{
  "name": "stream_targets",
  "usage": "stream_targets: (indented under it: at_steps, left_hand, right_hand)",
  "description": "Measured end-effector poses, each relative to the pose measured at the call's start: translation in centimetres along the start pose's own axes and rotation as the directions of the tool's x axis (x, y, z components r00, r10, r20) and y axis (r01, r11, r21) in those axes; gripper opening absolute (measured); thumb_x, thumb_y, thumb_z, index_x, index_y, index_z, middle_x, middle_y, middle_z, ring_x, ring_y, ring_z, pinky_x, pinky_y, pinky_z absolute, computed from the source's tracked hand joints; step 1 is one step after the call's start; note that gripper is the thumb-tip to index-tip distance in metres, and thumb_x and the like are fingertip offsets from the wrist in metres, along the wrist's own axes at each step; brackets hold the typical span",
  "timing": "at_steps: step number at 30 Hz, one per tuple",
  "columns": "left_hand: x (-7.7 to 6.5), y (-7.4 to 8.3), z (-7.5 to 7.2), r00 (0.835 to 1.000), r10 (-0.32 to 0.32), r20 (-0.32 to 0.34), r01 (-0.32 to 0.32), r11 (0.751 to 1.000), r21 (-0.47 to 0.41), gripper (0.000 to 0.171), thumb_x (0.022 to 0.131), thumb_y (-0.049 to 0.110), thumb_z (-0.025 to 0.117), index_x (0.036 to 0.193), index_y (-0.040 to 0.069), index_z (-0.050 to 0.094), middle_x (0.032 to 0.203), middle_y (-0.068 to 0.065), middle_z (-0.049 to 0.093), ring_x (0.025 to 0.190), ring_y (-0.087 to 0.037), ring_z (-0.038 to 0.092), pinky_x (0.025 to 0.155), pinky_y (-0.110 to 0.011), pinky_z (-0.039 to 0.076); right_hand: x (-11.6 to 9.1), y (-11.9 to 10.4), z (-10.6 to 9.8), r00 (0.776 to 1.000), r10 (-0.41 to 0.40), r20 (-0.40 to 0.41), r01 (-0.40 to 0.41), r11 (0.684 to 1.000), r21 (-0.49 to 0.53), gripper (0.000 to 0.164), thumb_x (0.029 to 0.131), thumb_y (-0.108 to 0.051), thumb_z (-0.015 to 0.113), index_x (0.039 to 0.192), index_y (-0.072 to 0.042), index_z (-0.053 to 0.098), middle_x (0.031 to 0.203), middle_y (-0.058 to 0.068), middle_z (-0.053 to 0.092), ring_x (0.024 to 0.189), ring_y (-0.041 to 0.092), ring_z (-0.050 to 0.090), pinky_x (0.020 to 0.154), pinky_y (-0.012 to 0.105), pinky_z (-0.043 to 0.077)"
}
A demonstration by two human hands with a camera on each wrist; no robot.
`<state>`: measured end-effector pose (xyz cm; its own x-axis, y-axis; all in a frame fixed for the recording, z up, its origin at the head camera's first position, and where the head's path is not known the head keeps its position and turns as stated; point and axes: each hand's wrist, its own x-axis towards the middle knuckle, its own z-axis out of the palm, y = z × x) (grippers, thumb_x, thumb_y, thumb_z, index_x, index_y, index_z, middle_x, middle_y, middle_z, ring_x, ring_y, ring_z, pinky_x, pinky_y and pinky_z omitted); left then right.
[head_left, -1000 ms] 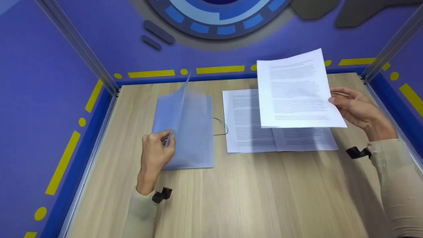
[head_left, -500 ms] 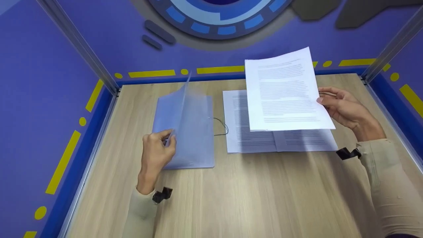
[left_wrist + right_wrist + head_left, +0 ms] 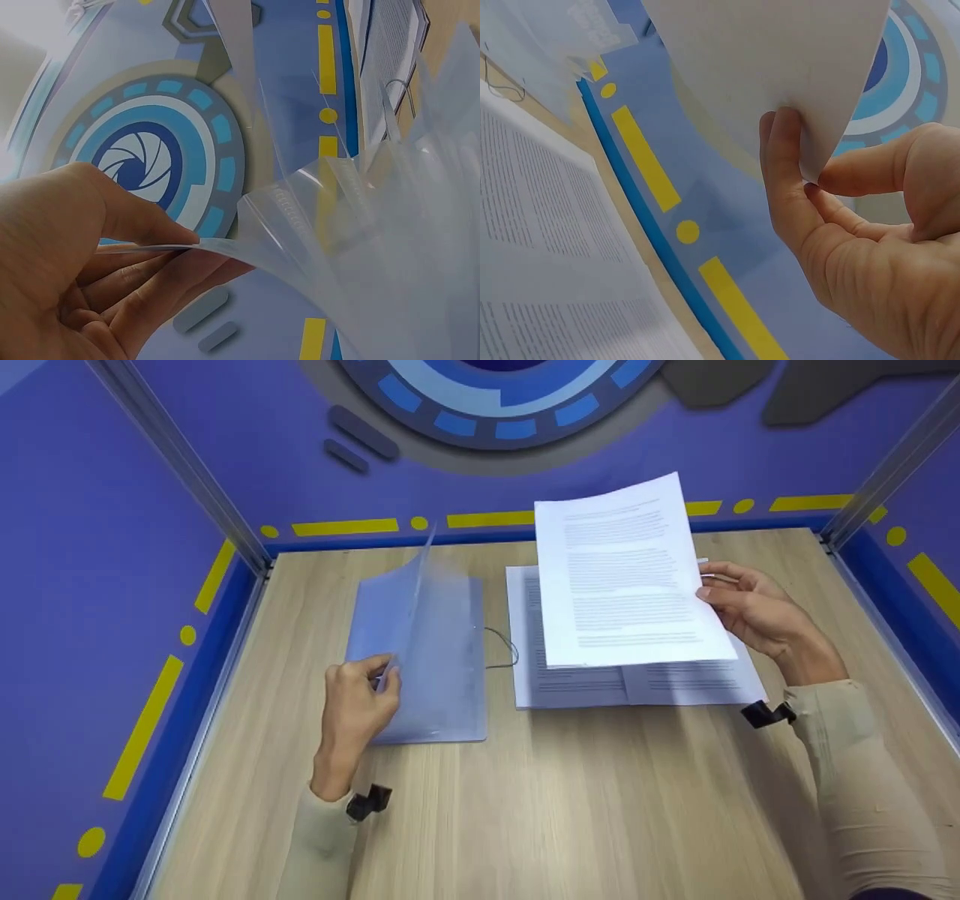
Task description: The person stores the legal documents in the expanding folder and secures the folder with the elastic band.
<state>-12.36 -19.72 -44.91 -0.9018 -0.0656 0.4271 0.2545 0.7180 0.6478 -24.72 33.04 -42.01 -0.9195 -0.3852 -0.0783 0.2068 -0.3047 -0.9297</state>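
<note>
On the left of the table lies a translucent bluish plastic folder (image 3: 446,675) with its cover raised. My left hand (image 3: 356,705) pinches the edge of that cover between thumb and fingers; the left wrist view shows several clear sleeves (image 3: 360,225) fanned out inside. In my right hand (image 3: 765,611) the right edge of a printed paper sheet (image 3: 622,585) is pinched, the sheet held up and slightly bent. Beneath it, more printed papers (image 3: 570,686) lie on the table, partly covered by the raised sheet. The right wrist view shows the sheet's plain back (image 3: 757,67).
A thin dark elastic cord (image 3: 514,652) loops from the folder's right edge toward the papers. Blue panels (image 3: 465,487) with yellow marks wall the wooden table (image 3: 547,810) at the back and both sides.
My right hand has moved left and slightly down with the paper sheet, bringing it nearer the folder. The left hand and the raised cover have stayed in place.
</note>
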Motion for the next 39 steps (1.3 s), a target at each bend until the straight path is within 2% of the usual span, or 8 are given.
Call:
stream_targets:
  at_steps: [7,18,24,33,39]
  left_hand:
    - [0.0,0.2,-0.1,1.000,-0.008,0.000,0.008,1.000,-0.006,0.021,0.091,-0.001,0.073,0.109,-0.010,0.080,0.100,-0.028,0.079,0.086,-0.040,0.080,0.074,-0.051,0.066]
    - [0.0,0.1,-0.3,1.000,0.002,-0.001,-0.002,1.000,0.015,0.021,0.092,0.000,0.074,0.109,-0.009,0.080,0.101,-0.027,0.079,0.086,-0.038,0.081,0.075,-0.050,0.066]
    - [0.0,0.0,-0.3,1.000,0.002,-0.003,-0.002,1.000,0.021,0.021,0.092,0.000,0.074,0.109,-0.009,0.080,0.102,-0.027,0.079,0.087,-0.039,0.081,0.076,-0.051,0.066]
    - [0.0,0.0,-0.4,1.000,-0.011,-0.003,0.011,1.000,0.001,0.020,0.092,0.000,0.073,0.109,-0.008,0.081,0.100,-0.026,0.079,0.086,-0.038,0.081,0.076,-0.050,0.066]
    - [0.0,-0.1,-0.3,1.000,0.000,-0.007,0.000,1.000,0.003,0.020,0.092,0.000,0.073,0.108,-0.008,0.081,0.100,-0.026,0.079,0.086,-0.038,0.081,0.076,-0.050,0.066]
  right_hand:
    - [0.6,0.7,1.2,0.998,0.006,0.055,-0.006,1.000,0.013,0.034,0.106,0.008,0.054,0.140,0.003,0.052,0.117,0.014,0.072,0.096,0.022,0.076,0.076,0.030,0.065]
    - [2.2,1.6,4.2,0.993,0.041,0.112,-0.043,0.999,0.017,0.031,0.106,0.009,0.053,0.137,0.001,0.054,0.112,0.013,0.073,0.092,0.021,0.076,0.074,0.029,0.064]
    - [3.1,2.4,5.8,0.994,0.046,0.103,-0.045,0.999,-0.013,0.030,0.105,0.008,0.056,0.134,0.002,0.057,0.110,0.012,0.073,0.088,0.020,0.076,0.073,0.029,0.064]
    - [4.6,4.1,7.6,0.994,0.051,0.098,-0.051,0.999,0.005,0.029,0.103,0.009,0.058,0.131,0.001,0.058,0.105,0.011,0.073,0.082,0.019,0.075,0.071,0.028,0.064]
    - [5.6,5.4,8.9,0.991,0.090,0.100,-0.092,0.996,0.015,0.027,0.103,0.008,0.058,0.128,-0.001,0.059,0.103,0.009,0.074,0.081,0.019,0.076,0.070,0.029,0.063]
